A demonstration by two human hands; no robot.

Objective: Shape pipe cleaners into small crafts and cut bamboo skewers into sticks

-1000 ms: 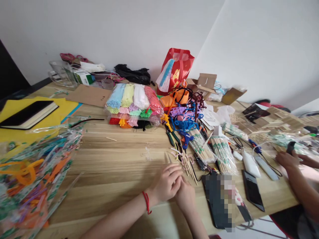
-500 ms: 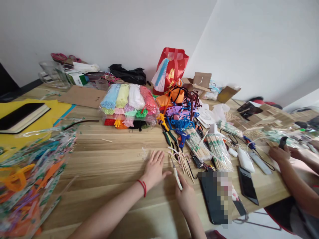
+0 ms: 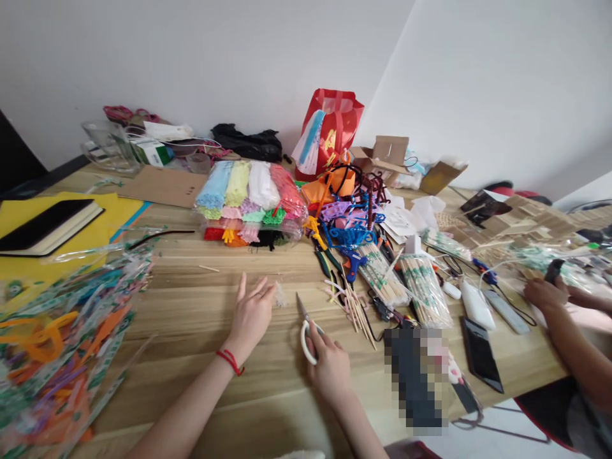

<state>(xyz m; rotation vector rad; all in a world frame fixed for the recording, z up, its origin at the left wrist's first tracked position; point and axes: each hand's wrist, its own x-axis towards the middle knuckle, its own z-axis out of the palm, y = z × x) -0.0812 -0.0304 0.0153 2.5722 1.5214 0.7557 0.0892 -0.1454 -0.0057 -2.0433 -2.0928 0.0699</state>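
Note:
My right hand (image 3: 329, 364) grips white-handled scissors (image 3: 306, 324), blades pointing up and away over the wooden table (image 3: 201, 306). My left hand (image 3: 252, 313), with a red cord at the wrist, lies open on the table with fingers spread, just left of the scissors. Its fingertips are near a small scrap of clear plastic (image 3: 279, 295). Loose wooden sticks (image 3: 357, 311) lie to the right of the scissors.
A bag of coloured pipe cleaners (image 3: 251, 201) sits behind my hands. Bundles of sticks (image 3: 423, 290), pliers and a blue glue gun (image 3: 352, 261) are on the right. Plastic packets (image 3: 57, 338) fill the left. Another person's hand (image 3: 545, 293) works at the far right. A dark phone (image 3: 480, 363) lies nearby.
My hands were together, then parted. The left hand slid leftward and flattened on the table. The right hand picked up the scissors and moved them left.

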